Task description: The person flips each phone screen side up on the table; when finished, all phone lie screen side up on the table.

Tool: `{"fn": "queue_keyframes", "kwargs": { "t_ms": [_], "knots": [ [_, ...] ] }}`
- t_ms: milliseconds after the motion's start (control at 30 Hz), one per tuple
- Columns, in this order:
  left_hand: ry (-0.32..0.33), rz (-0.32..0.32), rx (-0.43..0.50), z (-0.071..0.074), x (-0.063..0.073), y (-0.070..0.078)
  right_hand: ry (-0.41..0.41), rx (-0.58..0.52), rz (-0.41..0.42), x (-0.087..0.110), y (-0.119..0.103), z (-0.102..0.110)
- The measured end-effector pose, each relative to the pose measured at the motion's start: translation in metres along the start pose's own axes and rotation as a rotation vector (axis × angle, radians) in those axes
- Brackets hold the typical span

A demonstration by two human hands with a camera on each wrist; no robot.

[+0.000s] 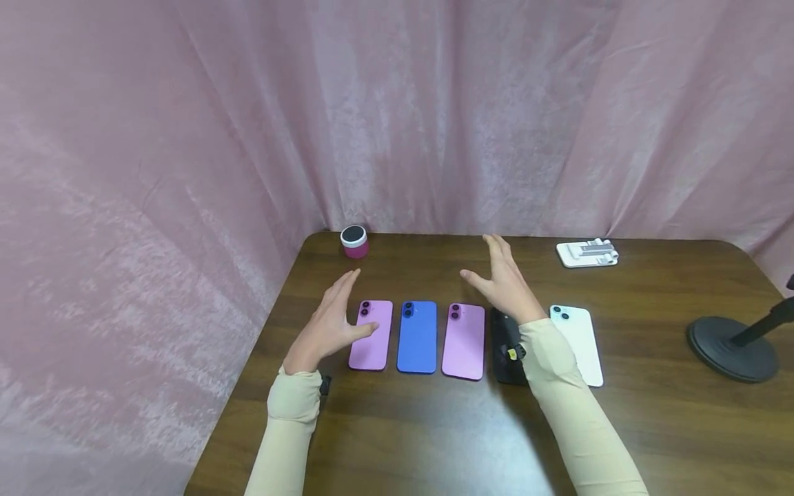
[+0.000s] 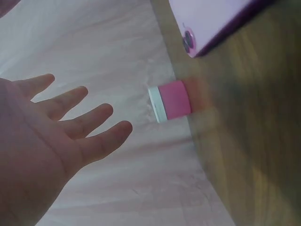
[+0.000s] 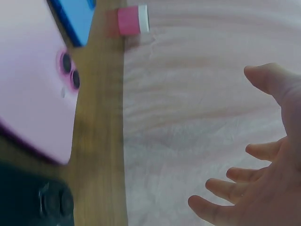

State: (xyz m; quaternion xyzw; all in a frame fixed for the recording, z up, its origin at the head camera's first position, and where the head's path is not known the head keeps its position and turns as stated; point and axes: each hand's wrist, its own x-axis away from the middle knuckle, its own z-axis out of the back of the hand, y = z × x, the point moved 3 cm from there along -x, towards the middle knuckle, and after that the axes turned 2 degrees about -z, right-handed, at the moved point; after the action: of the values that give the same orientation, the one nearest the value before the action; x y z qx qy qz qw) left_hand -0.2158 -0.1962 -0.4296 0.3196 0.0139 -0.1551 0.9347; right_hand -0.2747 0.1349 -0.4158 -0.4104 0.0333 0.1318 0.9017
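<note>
Several phones lie backs up in a row on the wooden table [image 1: 384,427]: a pink phone [image 1: 375,348], a blue phone [image 1: 418,341], a second pink phone [image 1: 464,344], a black phone [image 1: 504,351] and a white phone [image 1: 579,344]. My left hand [image 1: 329,324] hovers by the leftmost pink phone, fingers extended and thumb spread, holding nothing. Above the black phone, partly covering it, is my right hand [image 1: 509,286], also with straight fingers and nothing in it. Both palms face inward, toward each other.
A pink jar with a white-rimmed dark lid [image 1: 355,241] stands at the back left. A folded white stand [image 1: 587,253] lies at the back right. The round black base [image 1: 733,349] of a stand sits at the right. Behind the table hangs a pink curtain [image 1: 434,117].
</note>
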Motion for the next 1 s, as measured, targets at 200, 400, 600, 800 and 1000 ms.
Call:
{"fn": "queue_keyframes", "kwargs": {
  "t_ms": [200,400,600,800,1000],
  "knots": [
    [-0.004,0.015,-0.007,-0.001,0.009,-0.006,-0.047,-0.023,0.006,-0.006,-0.013,-0.018],
    [-0.016,0.039,0.015,0.0,0.02,-0.013,-0.08,-0.044,0.025,-0.014,-0.031,-0.038],
    [-0.01,0.046,0.061,0.003,0.03,-0.019,-0.117,-0.035,0.071,-0.02,-0.048,-0.058],
    [-0.002,0.068,0.127,0.002,0.036,-0.025,-0.173,-0.017,0.119,-0.021,-0.057,-0.077],
    [-0.05,0.107,0.161,-0.007,0.04,-0.029,-0.24,0.007,0.082,-0.016,-0.054,-0.092]
  ]
}}
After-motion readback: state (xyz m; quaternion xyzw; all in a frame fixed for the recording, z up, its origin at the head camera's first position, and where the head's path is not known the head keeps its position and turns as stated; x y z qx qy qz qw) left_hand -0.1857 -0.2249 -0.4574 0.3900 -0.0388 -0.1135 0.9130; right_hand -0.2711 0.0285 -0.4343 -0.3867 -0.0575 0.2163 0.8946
